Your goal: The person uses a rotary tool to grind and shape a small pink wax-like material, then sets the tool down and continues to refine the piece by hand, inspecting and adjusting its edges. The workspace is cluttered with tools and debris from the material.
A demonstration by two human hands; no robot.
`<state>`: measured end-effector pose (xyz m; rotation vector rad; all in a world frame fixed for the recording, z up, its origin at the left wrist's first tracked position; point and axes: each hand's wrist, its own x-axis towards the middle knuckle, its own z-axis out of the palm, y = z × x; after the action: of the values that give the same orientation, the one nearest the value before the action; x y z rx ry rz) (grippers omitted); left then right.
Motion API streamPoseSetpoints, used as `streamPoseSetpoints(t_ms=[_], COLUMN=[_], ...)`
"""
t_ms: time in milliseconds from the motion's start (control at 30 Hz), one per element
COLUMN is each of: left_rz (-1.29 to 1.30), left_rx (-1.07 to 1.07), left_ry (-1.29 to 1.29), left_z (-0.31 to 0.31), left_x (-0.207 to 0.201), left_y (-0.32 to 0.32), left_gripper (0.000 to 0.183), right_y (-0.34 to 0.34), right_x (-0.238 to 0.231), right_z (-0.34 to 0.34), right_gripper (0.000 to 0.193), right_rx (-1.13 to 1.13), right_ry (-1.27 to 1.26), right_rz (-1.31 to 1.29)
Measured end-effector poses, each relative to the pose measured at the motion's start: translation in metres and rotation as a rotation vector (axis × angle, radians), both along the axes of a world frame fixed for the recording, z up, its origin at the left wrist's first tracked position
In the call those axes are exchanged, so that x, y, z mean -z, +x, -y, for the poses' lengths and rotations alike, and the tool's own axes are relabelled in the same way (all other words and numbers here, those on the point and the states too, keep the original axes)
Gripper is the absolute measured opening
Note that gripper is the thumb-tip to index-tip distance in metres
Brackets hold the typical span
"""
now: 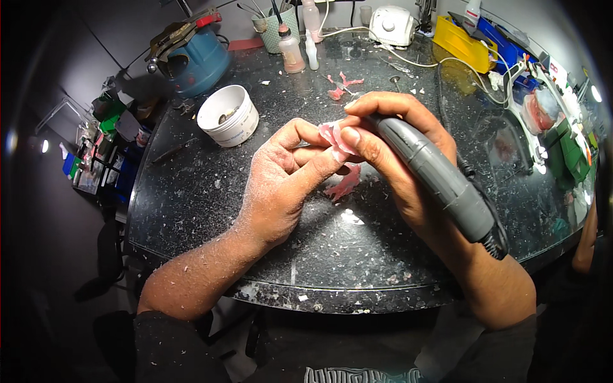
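Above the middle of the dark speckled bench, both hands meet at a small pink-and-white piece (330,133) that looks like a denture part. My left hand (271,182), dusted with white powder, pinches it between thumb and fingers. A thick grey rotary handpiece (440,175) lies across my right hand (399,172), whose fingers wrap it while the thumb presses by the pink piece. The handpiece's working tip is hidden behind the fingers. Below the hands lies a pink scrap (345,185), and some white chips (351,217) are nearer to me.
A white tub (241,131) with small contents stands left of the hands. Behind are a teal machine (201,64), a tool cup (279,39), a pink-tinted bottle (292,54), branched pink pieces (345,83) and a white control box (391,27). Yellow bin (463,45) and white frame (520,121) stand right.
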<state>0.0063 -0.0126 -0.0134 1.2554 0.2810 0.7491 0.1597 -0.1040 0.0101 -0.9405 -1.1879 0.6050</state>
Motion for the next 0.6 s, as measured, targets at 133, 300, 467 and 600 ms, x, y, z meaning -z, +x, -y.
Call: streamPoseSetpoints(t_ms=[133,300,467,600], left_rz=[0.075,0.049,0.022,0.014], left_rx=[-0.004,-0.003,0.000,0.004], left_ry=[0.025,0.033,0.025,0.000], left_z=[-0.0014,-0.0017,-0.0027,-0.0033], left_x=[0.0046,0.0026,0.0022,0.0017], left_y=[-0.0008,-0.0007,-0.0021,-0.0017], left_gripper=[0.017,0.018,0.017,0.018], right_y=[-0.0005,0.0012,-0.0013,0.0000], right_x=[-0.0012,0.0052,-0.0011,0.0017], right_z=[0.0014,-0.0027,-0.0003,-0.0007], right_gripper=[0.028,0.032,0.031,0.029], right_rx=[-0.118,-0.097,-0.120,-0.109], right_ry=[-0.099,-0.046,-0.104,-0.085], right_rz=[-0.115,-0.066,-0.122,-0.112])
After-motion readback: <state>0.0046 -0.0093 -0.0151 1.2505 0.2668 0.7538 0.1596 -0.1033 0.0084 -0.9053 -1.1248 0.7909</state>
